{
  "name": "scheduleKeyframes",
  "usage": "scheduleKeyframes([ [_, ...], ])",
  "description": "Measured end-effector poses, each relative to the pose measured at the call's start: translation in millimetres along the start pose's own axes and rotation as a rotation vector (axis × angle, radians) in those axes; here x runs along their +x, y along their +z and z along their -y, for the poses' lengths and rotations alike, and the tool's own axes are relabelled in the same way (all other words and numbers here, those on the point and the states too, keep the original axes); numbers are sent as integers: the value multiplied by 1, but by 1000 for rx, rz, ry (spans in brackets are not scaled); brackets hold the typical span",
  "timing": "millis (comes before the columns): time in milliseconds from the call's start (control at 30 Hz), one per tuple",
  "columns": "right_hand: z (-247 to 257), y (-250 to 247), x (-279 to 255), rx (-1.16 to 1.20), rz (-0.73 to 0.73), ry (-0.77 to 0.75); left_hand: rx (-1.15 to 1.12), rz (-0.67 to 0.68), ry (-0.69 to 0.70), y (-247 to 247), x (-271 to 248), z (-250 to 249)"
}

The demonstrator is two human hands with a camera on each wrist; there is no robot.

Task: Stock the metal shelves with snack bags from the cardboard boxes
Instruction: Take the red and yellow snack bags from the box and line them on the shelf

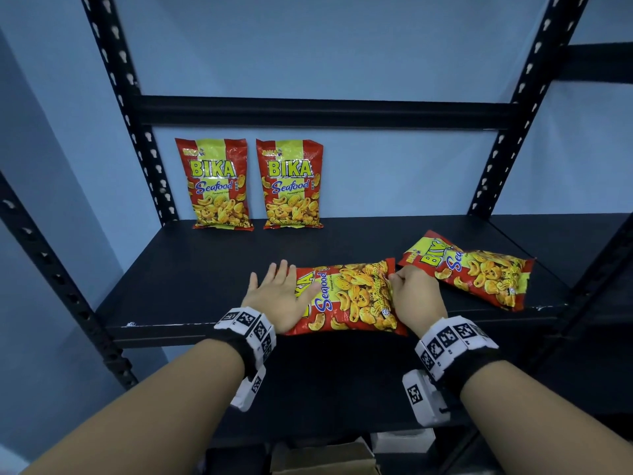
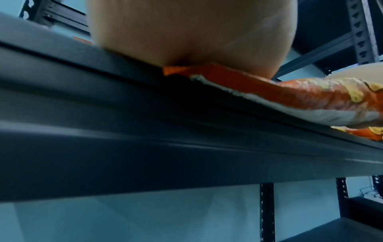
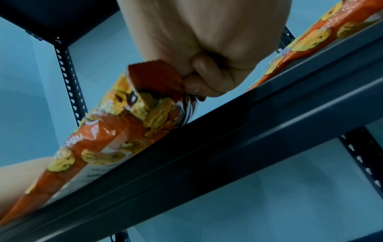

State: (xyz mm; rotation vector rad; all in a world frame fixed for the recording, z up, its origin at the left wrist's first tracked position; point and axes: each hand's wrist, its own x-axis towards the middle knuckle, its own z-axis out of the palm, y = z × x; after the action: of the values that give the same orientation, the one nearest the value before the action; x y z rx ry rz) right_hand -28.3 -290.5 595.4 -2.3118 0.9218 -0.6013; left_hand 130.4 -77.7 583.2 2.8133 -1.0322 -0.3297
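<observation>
The left hand [image 1: 277,296] lies flat, fingers straight, pressing the top end of a snack bag [image 1: 346,298]. The right hand [image 1: 416,296] pinches that bag's bottom seam with curled fingers. The bag lies on its side at the front edge of the metal shelf [image 1: 191,269], at six o'clock. A second flat bag [image 1: 479,269] lies at three o'clock; two upright bags [image 1: 219,185] lean at eleven. The pinch holds only thin seam, so lifting may let the bag slip or sag off the front lip.
</observation>
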Motion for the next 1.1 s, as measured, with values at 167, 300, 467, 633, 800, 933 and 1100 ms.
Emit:
scheduleKeyframes([
  [167, 3, -11, 0, -27, 26, 49, -108, -82, -94, -5, 2, 1],
  [300, 15, -23, 3, -223, -73, -226, -167, -374, 17, -10, -11, 4],
  [467, 39, -20, 25, -385, 303, -456, -60, -179, 305, -14, -32, -3],
  [633, 41, -21, 27, -536, 418, -397, -174, -222, 270, -18, -28, 9],
  [800, 31, -25, 15, -468, 364, -284, -195, -288, 168, -23, -19, 25],
  [933, 30, -20, 12, -344, 359, -208, -131, -189, 60, -26, -15, 17],
  [1100, 29, -18, 20, -242, 425, -79, -240, -54, 94, -28, -12, -1],
])
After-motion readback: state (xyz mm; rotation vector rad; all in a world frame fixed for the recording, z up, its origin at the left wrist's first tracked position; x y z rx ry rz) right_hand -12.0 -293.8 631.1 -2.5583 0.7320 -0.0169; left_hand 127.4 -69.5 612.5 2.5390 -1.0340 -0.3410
